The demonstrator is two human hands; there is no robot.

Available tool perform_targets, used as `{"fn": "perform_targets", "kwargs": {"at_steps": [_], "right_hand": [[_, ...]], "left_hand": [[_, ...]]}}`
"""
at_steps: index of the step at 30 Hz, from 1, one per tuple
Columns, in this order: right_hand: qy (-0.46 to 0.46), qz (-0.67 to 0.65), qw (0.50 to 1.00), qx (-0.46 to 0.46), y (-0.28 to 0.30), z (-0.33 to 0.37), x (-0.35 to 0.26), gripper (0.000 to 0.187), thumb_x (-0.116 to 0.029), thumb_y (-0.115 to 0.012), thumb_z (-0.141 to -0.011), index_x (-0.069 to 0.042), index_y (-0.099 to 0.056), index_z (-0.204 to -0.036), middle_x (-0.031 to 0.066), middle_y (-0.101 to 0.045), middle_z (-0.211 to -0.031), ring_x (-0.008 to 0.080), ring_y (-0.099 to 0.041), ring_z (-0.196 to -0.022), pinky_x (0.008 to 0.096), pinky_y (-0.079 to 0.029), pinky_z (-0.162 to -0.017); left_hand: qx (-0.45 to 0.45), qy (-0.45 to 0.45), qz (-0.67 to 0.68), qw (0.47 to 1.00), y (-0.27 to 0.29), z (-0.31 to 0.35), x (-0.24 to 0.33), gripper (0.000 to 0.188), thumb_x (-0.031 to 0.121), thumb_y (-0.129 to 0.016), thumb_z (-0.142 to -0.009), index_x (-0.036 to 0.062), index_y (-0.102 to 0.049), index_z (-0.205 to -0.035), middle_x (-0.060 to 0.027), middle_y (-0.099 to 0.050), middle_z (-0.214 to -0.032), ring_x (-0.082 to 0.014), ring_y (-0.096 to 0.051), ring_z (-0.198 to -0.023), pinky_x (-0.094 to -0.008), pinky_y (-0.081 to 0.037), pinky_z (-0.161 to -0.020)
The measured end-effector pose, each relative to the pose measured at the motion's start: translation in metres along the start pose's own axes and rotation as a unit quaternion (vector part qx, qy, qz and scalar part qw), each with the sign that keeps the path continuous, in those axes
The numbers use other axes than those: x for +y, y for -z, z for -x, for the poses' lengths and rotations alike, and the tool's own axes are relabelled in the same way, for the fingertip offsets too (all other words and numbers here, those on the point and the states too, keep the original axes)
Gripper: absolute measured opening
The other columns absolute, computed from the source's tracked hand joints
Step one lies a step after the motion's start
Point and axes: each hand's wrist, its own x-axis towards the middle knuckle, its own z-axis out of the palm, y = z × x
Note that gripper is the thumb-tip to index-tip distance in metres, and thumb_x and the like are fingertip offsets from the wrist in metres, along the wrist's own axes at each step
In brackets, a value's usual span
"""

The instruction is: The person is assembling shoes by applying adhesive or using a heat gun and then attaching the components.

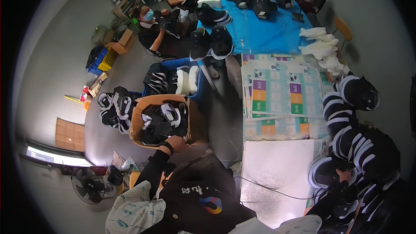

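My left hand [176, 143], with a dark band at the wrist, is at the near edge of a cardboard box [137, 112]. Its fingers look loosely stretched, and I see nothing held in them. Inside the box lie black caps [163, 131] with white parts. On the right, my right hand [343, 175] is on a black cap [330, 172] with a white edge, its fingers apparently closed on it and partly hidden. That cap is among long rows of nested black caps [366, 149] along the table's right side.
A blue crate [173, 65] behind the box holds more caps and white pads. Printed sheets [277, 86] and a pale board [277, 164] cover the near table, crossed by a cable [268, 189]. Co-workers sit around a blue-covered table [255, 34]. A fan [88, 185] stands left.
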Motion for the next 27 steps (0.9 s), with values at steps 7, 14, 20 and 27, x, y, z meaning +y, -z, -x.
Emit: {"fn": "perform_targets", "kwargs": {"at_steps": [7,14,20,27], "right_hand": [[-0.128,-0.027,0.987,0.089,0.07,0.044,-0.072,0.055,-0.035,-0.09,-0.074,0.009,-0.076,-0.103,0.0218,-0.077,-0.096,0.0339,-0.073,-0.091,0.0455,-0.053,-0.085],[-0.184,-0.079,0.975,0.092,0.067,0.139,-0.149,0.074,-0.051,-0.088,-0.071,0.012,-0.073,-0.107,0.024,-0.076,-0.101,0.032,-0.07,-0.093,0.0439,-0.052,-0.087],[-0.207,-0.017,0.972,0.107,0.069,0.19,-0.237,0.076,-0.053,-0.087,-0.068,0.004,-0.075,-0.117,0.0257,-0.074,-0.116,0.0413,-0.07,-0.111,0.0457,-0.053,-0.095],[-0.171,0.011,0.965,0.198,0.057,0.215,-0.29,0.065,-0.046,-0.09,-0.07,0.009,-0.075,-0.101,0.0217,-0.076,-0.097,0.0323,-0.072,-0.091,0.0452,-0.053,-0.085]], "left_hand": [[0.011,-0.049,-0.003,0.999,0.012,-0.02,-0.015,0.057,0.055,-0.052,-0.104,0.0045,-0.079,-0.101,-0.0191,-0.077,-0.099,-0.0388,-0.075,-0.094,-0.0507,-0.059,-0.083],[0.259,-0.319,0.129,0.902,0.055,-0.008,-0.021,0.063,0.026,-0.085,-0.084,0.0048,-0.056,-0.136,-0.0201,-0.058,-0.133,-0.0383,-0.061,-0.121,-0.0432,-0.053,-0.1],[0.405,-0.458,0.182,0.77,0.133,0.086,-0.012,0.072,0.011,-0.091,-0.074,0.0064,-0.054,-0.135,-0.0178,-0.052,-0.14,-0.0401,-0.054,-0.13,-0.046,-0.049,-0.109],[0.617,-0.696,0.156,0.333,0.192,0.202,-0.017,0.032,0.005,-0.075,-0.09,0.0043,-0.067,-0.12,-0.0157,-0.069,-0.124,-0.0366,-0.068,-0.12,-0.0549,-0.058,-0.102]]}}
